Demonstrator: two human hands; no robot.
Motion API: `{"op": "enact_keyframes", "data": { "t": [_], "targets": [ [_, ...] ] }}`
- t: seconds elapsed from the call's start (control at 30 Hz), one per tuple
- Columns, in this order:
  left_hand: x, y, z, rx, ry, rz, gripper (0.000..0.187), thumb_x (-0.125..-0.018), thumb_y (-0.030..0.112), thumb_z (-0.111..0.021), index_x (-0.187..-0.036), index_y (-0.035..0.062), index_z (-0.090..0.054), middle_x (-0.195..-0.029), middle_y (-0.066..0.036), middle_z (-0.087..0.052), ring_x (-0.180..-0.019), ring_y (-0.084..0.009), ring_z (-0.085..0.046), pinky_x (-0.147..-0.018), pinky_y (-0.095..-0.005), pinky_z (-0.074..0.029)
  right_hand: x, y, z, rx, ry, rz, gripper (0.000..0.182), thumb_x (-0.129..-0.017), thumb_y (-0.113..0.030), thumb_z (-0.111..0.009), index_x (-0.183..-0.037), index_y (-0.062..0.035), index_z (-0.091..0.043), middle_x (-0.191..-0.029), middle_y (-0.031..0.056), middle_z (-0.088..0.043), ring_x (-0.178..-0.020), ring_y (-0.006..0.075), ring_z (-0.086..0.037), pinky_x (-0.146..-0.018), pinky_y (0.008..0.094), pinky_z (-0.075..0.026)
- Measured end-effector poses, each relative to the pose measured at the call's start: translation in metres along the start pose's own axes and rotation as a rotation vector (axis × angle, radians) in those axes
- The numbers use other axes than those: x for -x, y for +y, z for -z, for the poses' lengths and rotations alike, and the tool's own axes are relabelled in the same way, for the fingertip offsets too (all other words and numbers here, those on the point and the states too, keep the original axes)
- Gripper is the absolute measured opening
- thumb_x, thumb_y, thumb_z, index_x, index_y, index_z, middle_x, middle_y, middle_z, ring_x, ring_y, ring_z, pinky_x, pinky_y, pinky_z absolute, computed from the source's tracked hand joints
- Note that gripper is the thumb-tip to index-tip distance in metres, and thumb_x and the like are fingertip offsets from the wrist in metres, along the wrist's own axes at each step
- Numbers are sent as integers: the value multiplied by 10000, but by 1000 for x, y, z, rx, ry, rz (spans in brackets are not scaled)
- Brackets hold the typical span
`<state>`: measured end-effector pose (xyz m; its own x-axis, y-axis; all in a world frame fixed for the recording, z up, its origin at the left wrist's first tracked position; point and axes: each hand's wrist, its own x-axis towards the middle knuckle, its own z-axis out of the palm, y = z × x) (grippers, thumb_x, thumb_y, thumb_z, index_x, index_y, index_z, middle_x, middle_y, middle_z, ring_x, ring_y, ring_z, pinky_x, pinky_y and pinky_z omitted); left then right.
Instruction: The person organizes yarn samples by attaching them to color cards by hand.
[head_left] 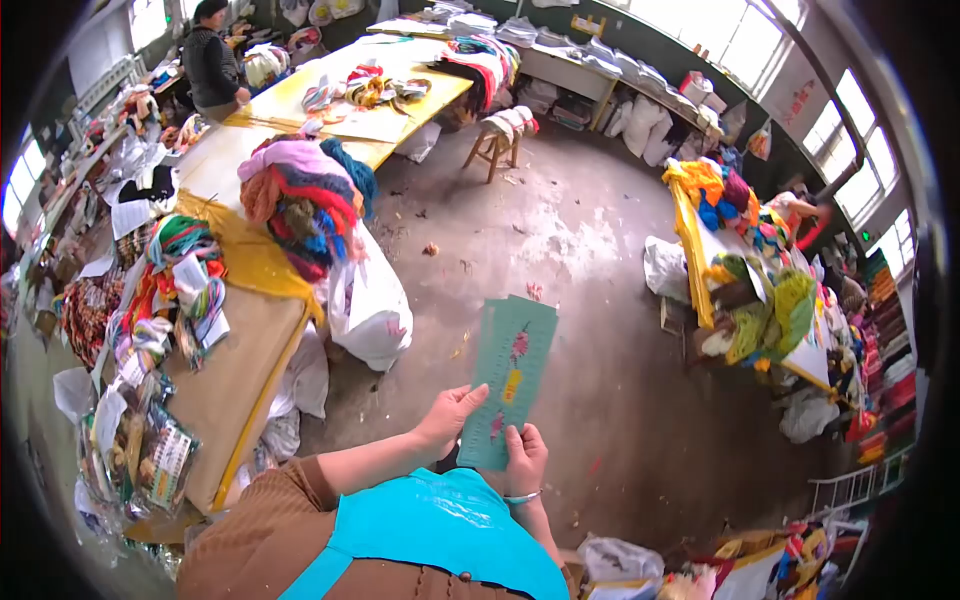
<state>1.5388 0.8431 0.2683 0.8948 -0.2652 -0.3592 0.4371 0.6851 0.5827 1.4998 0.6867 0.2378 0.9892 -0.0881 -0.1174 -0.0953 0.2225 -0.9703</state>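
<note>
Two overlapping green printed cards (508,385) are held out in front of my blue apron, upright and slightly fanned at the top. Pink flowers, a yellow label and rows of small marks are printed on the front one. My left hand (447,420) grips the left edge, thumb on the front face. Closed on the lower right edge is my right hand (526,458), its thumb also on the front and a bracelet at the wrist. The fingers behind the cards are hidden.
On the left stands a long table (240,400) bearing yarn bundles (300,200) and bagged goods. A white sack (370,300) leans against it. A stool (495,145) stands farther back. Yarn heaps (770,310) cover a table at right. Another person (210,65) stands at the far left.
</note>
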Motion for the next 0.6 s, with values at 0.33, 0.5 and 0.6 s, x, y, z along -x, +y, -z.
{"op": "enact_keyframes", "data": {
  "t": [0.33, 0.5, 0.6],
  "targets": [
    [-216, 117, 35, 53, 292, -238, 242, -949, 227, -573, -1022, -2, -598, -938, -94, -672, -813, -161, -654, -752, -329, -545, -302, -21, -74, 167, -396, -103, 140, -929, -148, -591, -863, -26, -569, -747, -59, -522, -665, 17, -438, -579, 189, -369],
    [-317, 184, 71, 192, 372, -292, 217, -948, 214, -577, -1041, 19, -563, -979, -89, -651, -889, -163, -633, -818, -330, -521, -442, 0, -132, 272, -550, -119, 150, -926, -158, -599, -867, -24, -570, -741, -55, -519, -671, 18, -432, -584, 188, -372],
    [-388, 237, 88, 174, 344, -264, 234, -958, 231, -558, -1071, 26, -564, -984, -79, -650, -912, -161, -626, -811, -333, -522, -531, 10, -164, 331, -579, -103, 151, -926, -163, -600, -871, -25, -571, -742, -54, -517, -670, 19, -429, -581, 190, -369]
  ]
}}
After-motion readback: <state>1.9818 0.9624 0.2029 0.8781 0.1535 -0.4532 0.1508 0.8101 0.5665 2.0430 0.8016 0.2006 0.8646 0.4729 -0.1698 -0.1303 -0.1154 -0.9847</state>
